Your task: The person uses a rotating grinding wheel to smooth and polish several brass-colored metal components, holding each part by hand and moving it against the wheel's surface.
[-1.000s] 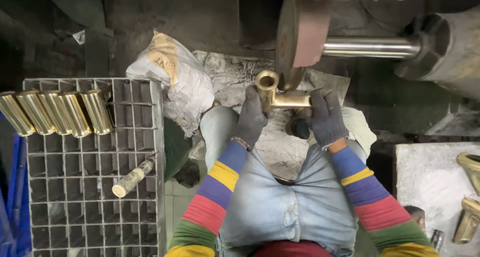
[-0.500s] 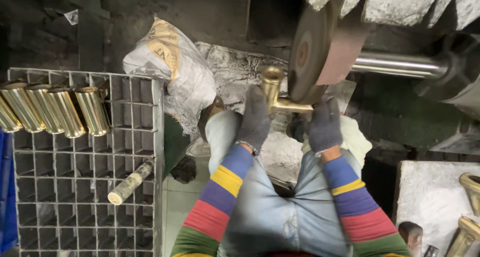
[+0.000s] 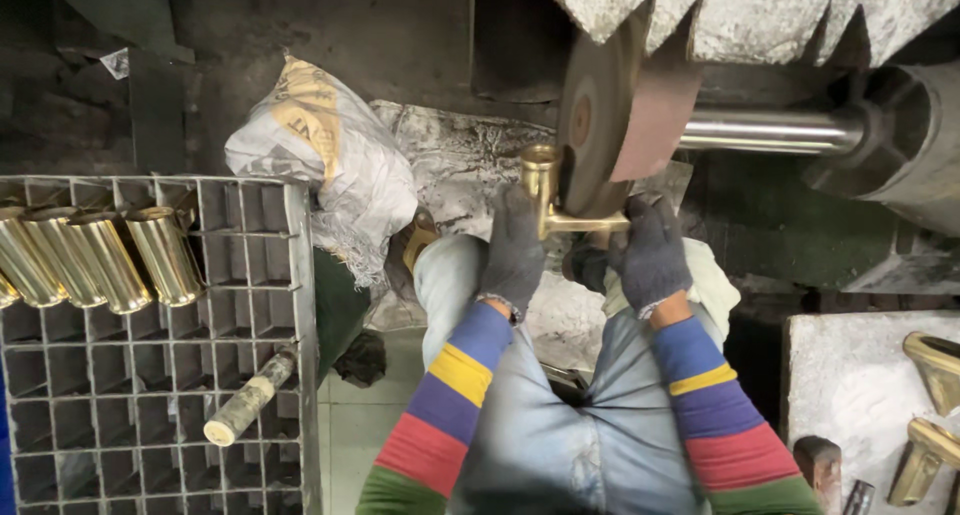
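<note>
Pressing against the lower rim of the buffing wheel [image 3: 600,125], the brass fitting [image 3: 556,200] sits above the person's knees, gripped at both ends. The gloved left hand [image 3: 515,250] has its fingers wrapped around the upright tube end; the gloved right hand [image 3: 650,255] is closed on the side arm. Left of them, polished brass tubes [image 3: 95,260] lie on a wire grid rack [image 3: 150,405], near a crumpled sack [image 3: 320,165].

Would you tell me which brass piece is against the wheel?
The brass fitting held in both gloved hands; the brass tubes lie on the wire rack, apart.
</note>
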